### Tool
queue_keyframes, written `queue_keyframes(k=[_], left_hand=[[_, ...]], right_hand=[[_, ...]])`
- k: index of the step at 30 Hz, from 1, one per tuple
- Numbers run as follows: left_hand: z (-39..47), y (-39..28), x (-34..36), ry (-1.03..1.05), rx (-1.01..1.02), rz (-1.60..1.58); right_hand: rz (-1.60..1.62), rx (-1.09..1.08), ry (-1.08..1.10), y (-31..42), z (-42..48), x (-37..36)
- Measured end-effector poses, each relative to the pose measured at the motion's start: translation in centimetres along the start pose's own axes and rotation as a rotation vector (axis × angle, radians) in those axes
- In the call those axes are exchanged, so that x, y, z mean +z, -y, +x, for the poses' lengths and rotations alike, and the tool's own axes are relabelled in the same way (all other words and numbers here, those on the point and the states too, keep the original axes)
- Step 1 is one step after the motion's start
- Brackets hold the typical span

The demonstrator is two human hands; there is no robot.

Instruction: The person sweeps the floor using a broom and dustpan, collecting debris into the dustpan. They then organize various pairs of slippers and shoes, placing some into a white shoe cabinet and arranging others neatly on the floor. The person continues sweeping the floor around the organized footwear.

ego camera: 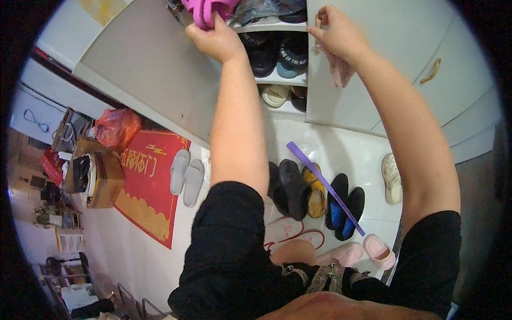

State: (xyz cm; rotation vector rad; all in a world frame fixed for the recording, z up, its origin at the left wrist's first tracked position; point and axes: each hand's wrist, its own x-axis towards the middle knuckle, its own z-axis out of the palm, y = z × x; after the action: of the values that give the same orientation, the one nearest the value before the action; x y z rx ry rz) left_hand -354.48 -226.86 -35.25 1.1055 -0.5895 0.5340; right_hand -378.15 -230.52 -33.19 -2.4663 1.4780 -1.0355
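Note:
My left hand (218, 40) grips a pink clog (206, 12) at the top of the view, in front of an open shoe cabinet. My right hand (340, 34) is at a handle of the cabinet door (360, 100) on the right, with a pink cloth (339, 72) hanging below it; whether the fingers hold the cloth or it hangs from the handle is unclear. Between my hands, the shelves (280, 80) bear black shoes (262, 60), a cream clog (276, 95) and, on the top shelf, clear plastic wrapping (260, 10).
An open door panel (160, 72) stands at left. Below lie black slippers (294, 188), yellow sandals (317, 196), pink clogs (379, 251) and a long purple shoehorn (320, 176). Grey slippers (193, 182) lie beside a red mat (152, 192), near a cardboard box (108, 180) and red bag (117, 127).

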Motion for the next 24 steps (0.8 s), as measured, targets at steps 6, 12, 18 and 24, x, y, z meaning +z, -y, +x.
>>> queue_keyframes(k=[6, 12, 18, 24], left_hand=[[6.7, 8.7, 7.2, 0.297, -0.199, 0.222], [6.4, 9.2, 8.1, 0.547, -0.508, 0.540], [5.2, 10.4, 4.9, 0.509, -0.259, 0.229], [-4.9, 2.6, -1.5, 0.400, 0.027, 0.193]], right_hand=[[0.080, 0.006, 0.098, 1.3, -0.2, -2.0], [0.136, 0.080, 0.198, 0.2, -0.1, -2.2], [0.153, 0.102, 0.203, 0.4, -0.1, -0.3], [0.263, -0.100, 0.135, -3.6, -1.7, 1.7]])
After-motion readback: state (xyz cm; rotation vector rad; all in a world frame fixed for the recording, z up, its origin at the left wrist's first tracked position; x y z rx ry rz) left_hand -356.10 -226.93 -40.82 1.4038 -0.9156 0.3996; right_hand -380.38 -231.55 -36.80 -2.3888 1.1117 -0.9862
